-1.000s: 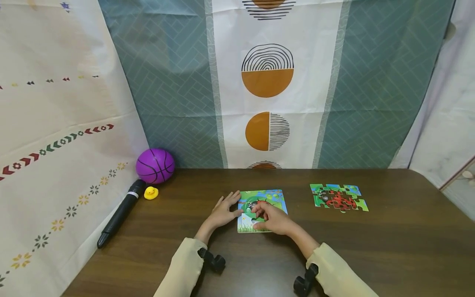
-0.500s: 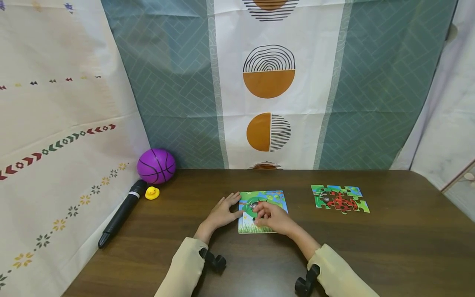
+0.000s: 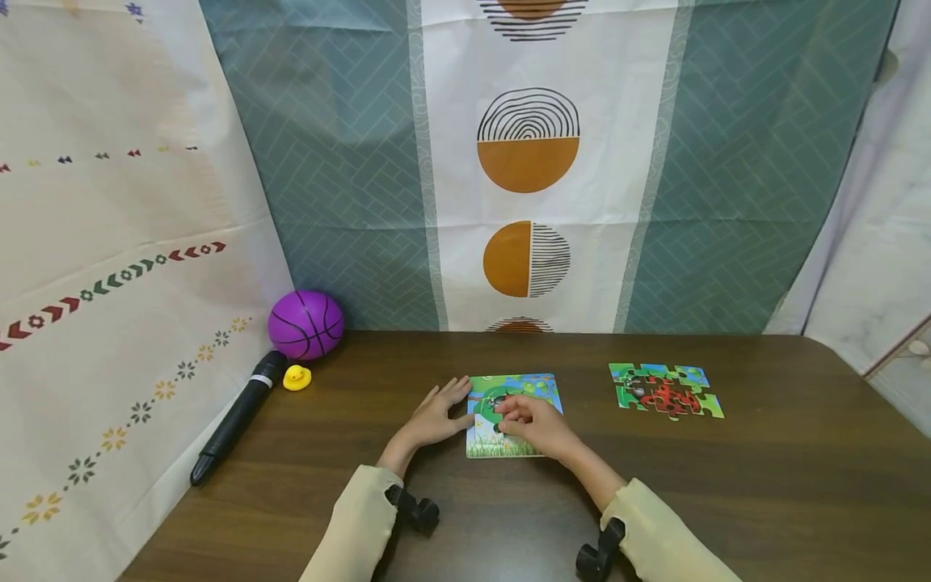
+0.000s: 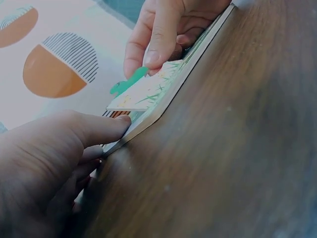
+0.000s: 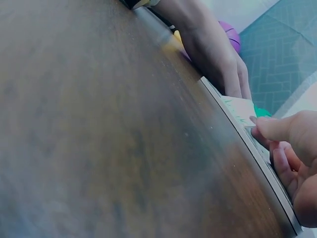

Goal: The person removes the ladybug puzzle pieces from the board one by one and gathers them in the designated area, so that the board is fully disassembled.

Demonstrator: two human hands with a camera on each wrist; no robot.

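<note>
A jigsaw board (image 3: 524,381) with a ladybird picture and a grassy lower border lies flat on the table. My left hand (image 3: 434,417) rests against its left side, fingers fairly straight and the thumb touching the near-left part. With thumb and fingertips, my right hand (image 3: 540,424) pinches a white and green puzzle piece (image 4: 143,95) over the lower-left area of the board. That piece looks tilted in the left wrist view, its left end a little raised. Part of the board is hidden under my right hand.
Several joined puzzle pieces (image 3: 665,392) showing a red ladybird lie to the right. A purple ball (image 3: 305,325), a yellow rubber duck (image 3: 296,377) and a thick black marker-shaped object (image 3: 238,419) stand at the left by the cloth. The wooden table (image 3: 785,485) ends at a hanging curtain.
Both hands stay nearly in place at the board. My right hand's fingertips shift very slightly over the lower-left area, still with the puzzle piece.
</note>
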